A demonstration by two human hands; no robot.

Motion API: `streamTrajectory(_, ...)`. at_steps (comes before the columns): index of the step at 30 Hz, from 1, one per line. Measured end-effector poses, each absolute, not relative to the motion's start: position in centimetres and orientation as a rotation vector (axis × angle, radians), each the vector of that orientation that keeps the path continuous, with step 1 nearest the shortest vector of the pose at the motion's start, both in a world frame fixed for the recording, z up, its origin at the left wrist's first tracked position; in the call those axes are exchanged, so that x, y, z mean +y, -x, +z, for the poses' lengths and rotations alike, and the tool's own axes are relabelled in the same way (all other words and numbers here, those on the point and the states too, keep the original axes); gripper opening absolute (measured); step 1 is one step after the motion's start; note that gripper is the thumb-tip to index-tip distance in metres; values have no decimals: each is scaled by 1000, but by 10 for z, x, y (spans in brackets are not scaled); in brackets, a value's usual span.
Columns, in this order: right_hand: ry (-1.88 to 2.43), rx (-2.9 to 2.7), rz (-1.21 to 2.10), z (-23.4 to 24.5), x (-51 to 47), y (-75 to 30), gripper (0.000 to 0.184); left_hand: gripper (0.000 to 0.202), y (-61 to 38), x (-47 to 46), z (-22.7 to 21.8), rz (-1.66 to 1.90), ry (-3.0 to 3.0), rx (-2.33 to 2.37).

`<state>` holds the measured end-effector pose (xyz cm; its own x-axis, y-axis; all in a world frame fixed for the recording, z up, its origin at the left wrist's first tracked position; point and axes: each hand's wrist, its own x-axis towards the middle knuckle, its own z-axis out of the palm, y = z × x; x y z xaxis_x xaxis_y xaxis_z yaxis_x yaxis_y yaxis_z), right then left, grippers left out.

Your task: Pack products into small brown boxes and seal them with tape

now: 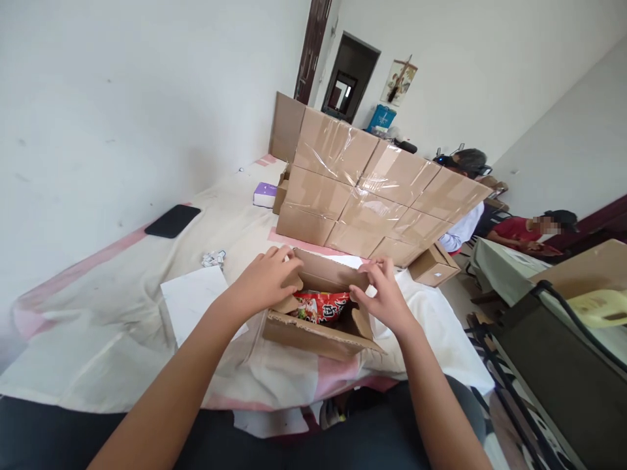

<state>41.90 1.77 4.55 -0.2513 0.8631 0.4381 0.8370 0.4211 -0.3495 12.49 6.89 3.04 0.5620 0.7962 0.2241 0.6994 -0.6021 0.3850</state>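
Carton [289, 329] sits open on the cloth-covered surface [132, 365], dead ahead of the body, long axis running left to right and dropping a bit toward the right. Red packet [323, 307] lies inside it, long side roughly the same way, printed face up toward the camera. Key relation: far flap [323, 271] stands up behind the packet, between the two hands. Left hand [259, 281] is at its left end, right hand [385, 294] at its right end, so the flap spans the gap, and neither hand is clearly nearer the packet. Fingers on both hands are curled, thumbs on the near side, looks like each pinches its end of the flap; grip firmness can't be told, and the left contact is partly hidden by the hand itself. Packet is below and between the thumbs, its right end just by the right thumb. Near flap [343, 348] tips out toward the body, clear of both hands; right side flap [361, 323] angles up under the right hand. White sheet [191, 297] lies left of the carton beyond the left forearm, wrapped carton stack [377, 189] stands behind the far flap
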Motion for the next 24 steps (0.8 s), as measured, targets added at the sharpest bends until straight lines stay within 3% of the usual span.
streamTrajectory(4, 1299, -1806, -138, 16, 24, -425, 29, 69, -116, 72, 23, 769, -2445, 1218)
streamTrajectory(7, 1213, -1823, -84, 4, 16, -439, 31, 56, -107, 74, 21, 780, -2335, 1132)
streamTrajectory(10, 1235, -1935, 207, 9, 3, -453, 39, 48, -97, 74, 23, 674, -2251, 1213)
streamTrajectory(14, 1352, -2162, 678, 29, -18, -468, 70, 48, -90, 71, 22, 529, -2181, 1227)
streamTrajectory(19, 1351, -2328, 846, 37, -34, -476, 111, 52, -84, 64, 24, 360, -2201, 1255)
streamTrajectory(21, 1406, -2140, 814, 29, -30, -467, 109, 63, -81, 60, 25, 312, -2223, 1234)
streamTrajectory(24, 1532, -1620, 790, 10, -18, -446, 92, 90, -82, 56, 25, 307, -2212, 1104)
